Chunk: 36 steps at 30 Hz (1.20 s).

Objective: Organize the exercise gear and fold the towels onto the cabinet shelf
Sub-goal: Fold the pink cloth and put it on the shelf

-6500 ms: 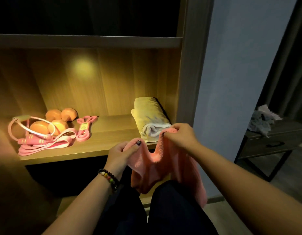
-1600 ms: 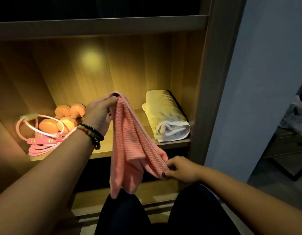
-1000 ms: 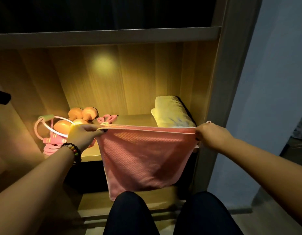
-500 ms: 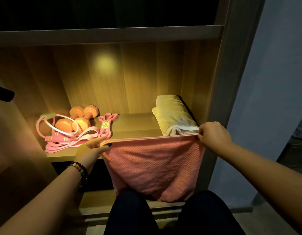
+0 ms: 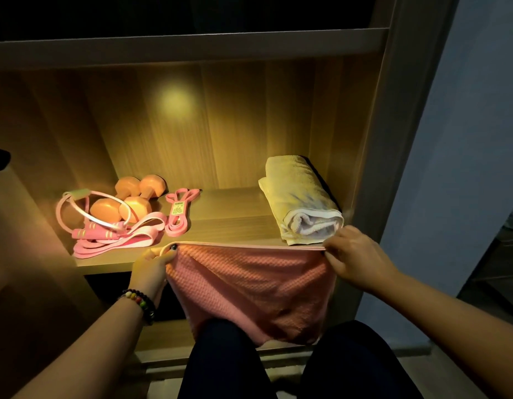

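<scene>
A pink waffle-weave towel (image 5: 249,286) hangs stretched between my hands in front of the lit cabinet shelf (image 5: 232,223), its lower part resting on my knees. My left hand (image 5: 151,269) pinches the towel's top left corner. My right hand (image 5: 356,254) pinches the top right corner. A folded yellow and white towel (image 5: 301,200) lies on the shelf's right side. On the left lie orange dumbbells (image 5: 125,200), a pink jump rope (image 5: 91,226) and pink resistance bands (image 5: 177,211).
The cabinet's right side panel (image 5: 376,139) stands just beside my right hand. A dark shelf runs above (image 5: 192,47), and a lower shelf (image 5: 163,338) shows behind the towel. A pale wall (image 5: 465,168) is to the right.
The towel went from bunched in my hands to spread wide by its top edge. Over the last second both hands lowered it, so its bottom now lies on my knees.
</scene>
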### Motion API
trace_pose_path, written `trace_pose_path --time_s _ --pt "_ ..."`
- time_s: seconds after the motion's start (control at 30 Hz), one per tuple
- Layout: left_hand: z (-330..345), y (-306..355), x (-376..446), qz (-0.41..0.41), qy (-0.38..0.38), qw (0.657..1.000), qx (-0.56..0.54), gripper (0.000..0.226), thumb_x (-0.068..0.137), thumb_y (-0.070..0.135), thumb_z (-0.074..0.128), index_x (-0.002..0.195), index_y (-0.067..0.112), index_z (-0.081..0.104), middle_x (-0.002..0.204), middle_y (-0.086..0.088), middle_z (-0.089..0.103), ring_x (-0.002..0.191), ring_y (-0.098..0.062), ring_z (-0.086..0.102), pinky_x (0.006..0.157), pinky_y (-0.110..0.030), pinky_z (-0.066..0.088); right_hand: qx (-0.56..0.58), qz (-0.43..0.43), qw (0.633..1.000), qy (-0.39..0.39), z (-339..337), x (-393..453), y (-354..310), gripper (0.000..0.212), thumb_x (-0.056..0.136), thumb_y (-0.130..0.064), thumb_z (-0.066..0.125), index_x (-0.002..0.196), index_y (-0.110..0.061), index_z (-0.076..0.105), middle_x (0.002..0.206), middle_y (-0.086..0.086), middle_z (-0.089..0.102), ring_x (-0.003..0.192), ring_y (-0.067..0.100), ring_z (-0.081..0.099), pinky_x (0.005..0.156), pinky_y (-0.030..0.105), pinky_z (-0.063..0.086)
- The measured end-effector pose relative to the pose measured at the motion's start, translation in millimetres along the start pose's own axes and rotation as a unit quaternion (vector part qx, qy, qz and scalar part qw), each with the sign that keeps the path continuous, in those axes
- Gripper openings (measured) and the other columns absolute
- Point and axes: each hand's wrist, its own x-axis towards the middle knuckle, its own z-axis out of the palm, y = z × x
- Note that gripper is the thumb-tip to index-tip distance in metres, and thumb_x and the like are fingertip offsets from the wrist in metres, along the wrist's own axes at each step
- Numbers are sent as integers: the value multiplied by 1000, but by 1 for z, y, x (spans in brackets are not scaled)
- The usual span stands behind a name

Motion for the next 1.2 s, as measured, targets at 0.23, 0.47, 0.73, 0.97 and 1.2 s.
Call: trace_pose_path --time_s 0.23,0.47,0.73,0.97,1.2 --pt "-1 -4 -9 4 67 997 -35 13 89 2 59 77 7 60 73 -7 58 66 -17 53 64 -29 43 239 83 961 111 0 6 -16 18 72 0 79 86 -11 75 91 -1 62 83 6 60 72 6 48" --pt "-10 -6 -4 42 92 994 35 9 87 3 65 86 12 62 83 -8 65 73 -17 60 64 -29 49 154 85 965 -195 -1 4 -7 22 75 -6 68 76 -28 65 100 -8 55 80 1 56 74 12 48" --pt "-15 2 4 51 87 990 100 14 78 13 76 76 20 64 92 -14 69 85 -25 63 85 -43 52 169 165 946 -220 5 -11 3 6 76 -28 79 76 -24 75 69 -16 66 71 -5 61 60 10 45" --pt "9 8 -13 85 97 977 167 11 82 6 70 80 9 60 74 -5 60 73 -20 55 61 -25 44 168 267 948 -40 -3 13 0 15 76 -19 65 66 -14 55 68 3 61 66 19 58 57 30 44" --pt "58 15 -32 23 55 993 100 22 67 22 75 72 9 59 70 -9 59 71 -24 57 68 -37 47 323 372 862 -124 6 16 -17 15 83 -4 54 98 -5 52 87 12 59 64 22 60 47 27 49"
